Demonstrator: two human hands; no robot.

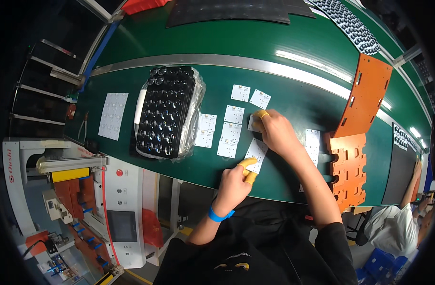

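Note:
Yellow finger cots cover some fingertips of both hands. My left hand [235, 183], with a blue band at the wrist, pinches the near end of a white circuit board strip [257, 151] between thumb and finger. Just beyond it, my right hand [276, 129] has its fingers closed on a small white circuit board [251, 125], which they partly cover. Several more square white boards [234, 114] lie on the green table [279, 183] left of and beyond my right hand, roughly in columns. Two of them [207, 122] sit against the wrapped tray.
A black tray of clear round lenses [165, 111] in plastic wrap stands to the left, beside a white panel [114, 116]. At right are another white strip [312, 145], an orange slotted fixture [349, 166] and an upright orange plate [365, 95]. A machine [125, 204] stands near left; another person [393, 228] far right.

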